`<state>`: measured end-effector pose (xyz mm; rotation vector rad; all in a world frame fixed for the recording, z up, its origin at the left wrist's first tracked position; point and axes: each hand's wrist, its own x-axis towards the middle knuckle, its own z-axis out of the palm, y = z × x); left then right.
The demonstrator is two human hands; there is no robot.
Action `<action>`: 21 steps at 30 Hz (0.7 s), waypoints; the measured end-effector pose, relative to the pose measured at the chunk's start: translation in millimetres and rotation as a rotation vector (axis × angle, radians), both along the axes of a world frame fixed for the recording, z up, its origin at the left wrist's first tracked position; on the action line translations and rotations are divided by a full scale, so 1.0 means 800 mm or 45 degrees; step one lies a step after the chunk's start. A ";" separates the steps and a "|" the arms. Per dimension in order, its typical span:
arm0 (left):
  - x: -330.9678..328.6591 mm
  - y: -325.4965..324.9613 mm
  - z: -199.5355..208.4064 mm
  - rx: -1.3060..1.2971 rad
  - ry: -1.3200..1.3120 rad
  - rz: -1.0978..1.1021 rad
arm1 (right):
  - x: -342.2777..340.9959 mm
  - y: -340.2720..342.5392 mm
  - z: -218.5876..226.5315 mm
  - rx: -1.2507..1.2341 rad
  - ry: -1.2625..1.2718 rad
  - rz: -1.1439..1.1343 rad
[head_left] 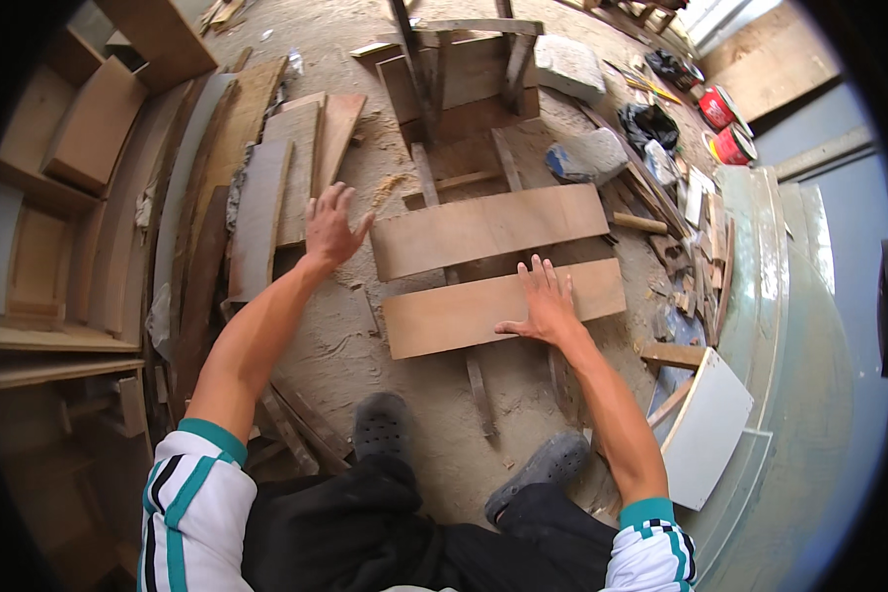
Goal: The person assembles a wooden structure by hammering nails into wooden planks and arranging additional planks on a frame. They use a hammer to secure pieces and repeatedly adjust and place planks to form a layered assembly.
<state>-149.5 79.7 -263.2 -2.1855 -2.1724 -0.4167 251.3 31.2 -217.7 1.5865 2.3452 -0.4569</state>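
Note:
Two flat wooden boards lie side by side across a low wooden frame in front of me, with a gap between them. Over the nearer board, toward its right half, my right hand rests with its fingers spread. The farther board lies beyond it, tilted slightly up to the right. My left hand is off to the left of the farther board, raised with fingers apart and holding nothing. Both boards look like thin plywood panels with bare, light brown faces.
Planks lean and lie along the left, beside a wooden cabinet. An upturned wooden chair stands beyond the boards. Pale blocks, red paint cans, scrap wood and glass sheets fill the right side.

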 end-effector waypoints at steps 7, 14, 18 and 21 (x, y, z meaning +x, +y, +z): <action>-0.141 -0.034 0.015 -0.323 -0.052 0.829 | -0.049 -0.024 -0.041 0.278 0.326 0.221; -0.201 -0.071 0.038 -0.791 -0.170 0.779 | -0.052 -0.014 -0.041 0.281 0.417 0.214; -0.196 -0.069 0.035 -0.714 -0.130 0.818 | -0.033 -0.006 -0.040 0.310 0.455 0.128; -0.183 -0.068 0.035 -0.582 -0.154 0.825 | -0.007 -0.002 -0.048 0.389 0.578 -0.011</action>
